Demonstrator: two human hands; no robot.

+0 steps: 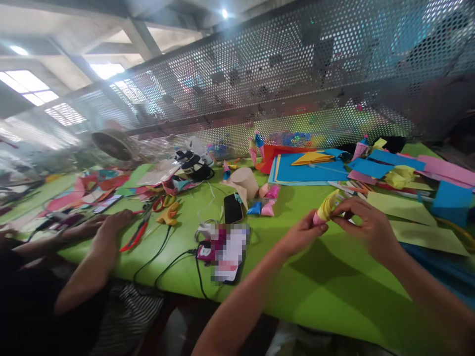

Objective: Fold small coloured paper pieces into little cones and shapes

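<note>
— What colours do you see?
— The surface (326, 291) is bright green. The paper cone (325, 208) is yellow with a pink tip. Blue sheets (308, 173) lie under a yellow fold (311, 157).
— And the scissors (139, 232)?
— Red-handled; the phone (232, 208) is black.

Bare forearms and hands (304, 235), no sleeves

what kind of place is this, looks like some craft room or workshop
Probably a shared paper-craft workbench in a workshop: a green table strewn with coloured paper sheets and scissors, backed by a perforated metal screen, with a folded paper piece in hand.
</note>
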